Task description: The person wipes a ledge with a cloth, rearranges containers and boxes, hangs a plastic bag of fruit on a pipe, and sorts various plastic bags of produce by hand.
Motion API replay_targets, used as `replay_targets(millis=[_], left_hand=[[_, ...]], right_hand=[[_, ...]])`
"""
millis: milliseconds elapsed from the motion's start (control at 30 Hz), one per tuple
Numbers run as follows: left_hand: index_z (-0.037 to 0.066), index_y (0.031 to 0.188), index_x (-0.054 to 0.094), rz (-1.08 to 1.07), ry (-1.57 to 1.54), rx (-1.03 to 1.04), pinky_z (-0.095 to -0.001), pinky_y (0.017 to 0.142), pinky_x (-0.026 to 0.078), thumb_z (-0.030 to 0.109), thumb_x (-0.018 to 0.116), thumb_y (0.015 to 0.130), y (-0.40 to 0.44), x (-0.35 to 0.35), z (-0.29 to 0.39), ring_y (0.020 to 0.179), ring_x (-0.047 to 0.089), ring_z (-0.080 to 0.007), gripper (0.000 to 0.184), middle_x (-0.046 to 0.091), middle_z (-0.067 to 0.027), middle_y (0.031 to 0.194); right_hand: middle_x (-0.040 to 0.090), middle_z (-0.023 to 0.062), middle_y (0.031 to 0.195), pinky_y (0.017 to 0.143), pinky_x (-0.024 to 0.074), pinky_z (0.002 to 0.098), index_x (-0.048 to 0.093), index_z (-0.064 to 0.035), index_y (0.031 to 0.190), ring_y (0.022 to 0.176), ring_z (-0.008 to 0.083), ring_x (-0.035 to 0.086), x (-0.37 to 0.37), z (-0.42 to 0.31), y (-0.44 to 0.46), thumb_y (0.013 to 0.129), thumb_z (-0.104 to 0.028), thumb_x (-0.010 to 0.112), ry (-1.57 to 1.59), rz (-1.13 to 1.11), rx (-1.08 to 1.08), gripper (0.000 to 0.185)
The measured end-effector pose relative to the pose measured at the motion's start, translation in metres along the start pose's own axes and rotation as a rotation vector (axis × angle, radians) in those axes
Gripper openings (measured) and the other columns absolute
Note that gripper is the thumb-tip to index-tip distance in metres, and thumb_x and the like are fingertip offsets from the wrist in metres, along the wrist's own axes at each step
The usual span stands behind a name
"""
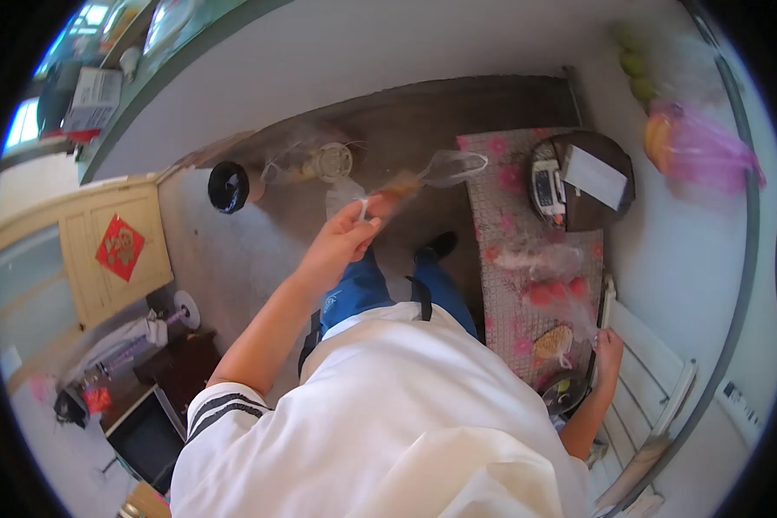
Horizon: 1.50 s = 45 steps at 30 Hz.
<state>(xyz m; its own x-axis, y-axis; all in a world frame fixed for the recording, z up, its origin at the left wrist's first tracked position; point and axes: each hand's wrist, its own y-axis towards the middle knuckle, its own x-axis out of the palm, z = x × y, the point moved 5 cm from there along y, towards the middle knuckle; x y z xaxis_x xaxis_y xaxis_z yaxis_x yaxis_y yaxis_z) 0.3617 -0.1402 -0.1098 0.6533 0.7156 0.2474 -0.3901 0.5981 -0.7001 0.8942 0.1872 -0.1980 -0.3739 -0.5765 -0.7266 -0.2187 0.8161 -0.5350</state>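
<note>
My left hand (350, 237) is closed on the top of a clear plastic bag (451, 167), above the floor and left of the table. Something orange-brown, blurred, shows in the bag close to my fingers. At the table's right edge, my right hand (609, 347) is closed on a clear plastic bag (584, 318). Red items (558, 293) show in or behind that bag; which one is unclear. A round woven item (552, 343) and a dark bowl (565, 393) are near my right hand.
The table (492, 207) has a patterned cloth and a round dark tray (620, 204) with a white box. Pink and clear bags (699, 151) hang on the wall. A black bin (229, 187) stands on the floor. A white slatted chair (652, 358) is at the right.
</note>
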Motion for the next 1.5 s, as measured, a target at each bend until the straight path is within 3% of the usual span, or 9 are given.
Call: replay_targets(millis=[300,500,567,600,700,833,1167,1367,1500], left_hand=[[0.014,0.132,0.047,0.058,-0.168,-0.028,-0.0172,0.052,0.022,0.018,0.055,0.091,-0.019,-0.083,-0.038,0.065,0.033,-0.0017,0.042,0.046,0.0088,0.079],[0.011,0.135,0.045,0.015,-0.277,-0.038,-0.0187,0.054,0.026,0.016,0.055,0.091,-0.048,-0.151,-0.043,0.065,0.034,-0.0033,0.045,0.046,0.0075,0.081],[0.010,0.136,0.043,0.002,-0.348,-0.036,-0.0193,0.054,0.026,0.015,0.055,0.092,-0.064,-0.167,-0.042,0.064,0.034,-0.0042,0.047,0.044,0.0067,0.079],[0.009,0.137,0.042,-0.007,-0.386,-0.037,-0.0197,0.054,0.027,0.014,0.055,0.092,-0.073,-0.184,-0.044,0.064,0.034,-0.0046,0.048,0.043,0.0063,0.077],[0.008,0.137,0.041,0.014,-0.399,-0.034,-0.0203,0.055,0.027,0.014,0.054,0.092,-0.089,-0.223,-0.047,0.064,0.034,-0.0055,0.048,0.040,0.0049,0.074],[0.006,0.134,0.044,0.077,-0.404,-0.007,-0.0206,0.054,0.027,0.015,0.056,0.092,-0.101,-0.277,-0.049,0.064,0.035,-0.0055,0.045,0.040,0.0043,0.071],[0.004,0.105,0.063,0.584,-0.339,0.038,-0.0190,0.055,0.031,0.016,0.057,0.092,-0.086,-0.406,-0.099,0.064,0.040,-0.0012,0.019,0.050,0.0061,0.074],[0.002,0.096,0.065,0.853,-0.474,-0.099,-0.0187,0.054,0.030,0.013,0.055,0.092,-0.065,-0.470,-0.145,0.063,0.039,-0.0001,0.015,0.050,0.0079,0.071],[0.002,0.096,0.066,1.012,-0.552,-0.145,-0.0192,0.052,0.028,0.011,0.056,0.091,-0.051,-0.492,-0.185,0.060,0.035,-0.0003,0.014,0.046,0.0101,0.068]], right_hand=[[0.056,0.0080,0.063,0.060,0.0430,0.0324,0.059,0.0001,0.072,0.062,0.0180,0.054,0.032,-0.035,-0.013,0.082,-0.019,0.055,-0.091,0.047,-0.054,0.022],[0.066,0.0175,0.093,0.079,0.0485,0.0410,0.063,-0.0059,0.103,0.087,0.0344,0.062,0.088,-0.085,-0.038,0.079,-0.019,0.059,-0.919,0.514,-0.003,0.027],[0.062,0.0217,0.102,0.084,0.0460,0.0412,0.057,-0.0003,0.114,0.092,0.0374,0.059,0.119,-0.123,-0.028,0.072,-0.023,0.062,-0.683,0.480,-0.327,0.048],[0.063,0.0195,0.103,0.085,0.0460,0.0394,0.056,0.0004,0.114,0.095,0.0337,0.060,0.170,-0.240,-0.060,0.077,-0.020,0.061,-0.462,0.150,-0.282,0.042],[0.066,0.0139,0.093,0.077,0.0489,0.0336,0.060,-0.0013,0.108,0.085,0.0240,0.063,0.285,-0.324,-0.081,0.088,-0.015,0.056,-0.066,-0.233,-0.480,0.025],[0.067,0.0145,0.092,0.076,0.0507,0.0337,0.062,-0.0048,0.105,0.084,0.0245,0.066,0.414,-0.382,-0.108,0.086,-0.017,0.058,-0.186,-0.504,-0.533,0.023],[0.065,0.0056,0.083,0.067,0.0501,0.0261,0.060,-0.0005,0.099,0.073,0.0149,0.062,0.611,-0.469,-0.058,0.091,-0.011,0.052,-0.064,-0.810,-0.353,0.016],[0.062,0.0052,0.087,0.067,0.0488,0.0252,0.061,-0.0055,0.099,0.075,0.0138,0.057,0.800,-0.534,0.040,0.094,-0.024,0.050,-0.010,-0.832,0.127,0.022],[0.057,0.0057,0.100,0.078,0.0465,0.0324,0.055,-0.0084,0.116,0.090,0.0181,0.054,0.946,-0.574,0.095,0.093,-0.040,0.051,0.282,-1.082,0.045,0.039]])
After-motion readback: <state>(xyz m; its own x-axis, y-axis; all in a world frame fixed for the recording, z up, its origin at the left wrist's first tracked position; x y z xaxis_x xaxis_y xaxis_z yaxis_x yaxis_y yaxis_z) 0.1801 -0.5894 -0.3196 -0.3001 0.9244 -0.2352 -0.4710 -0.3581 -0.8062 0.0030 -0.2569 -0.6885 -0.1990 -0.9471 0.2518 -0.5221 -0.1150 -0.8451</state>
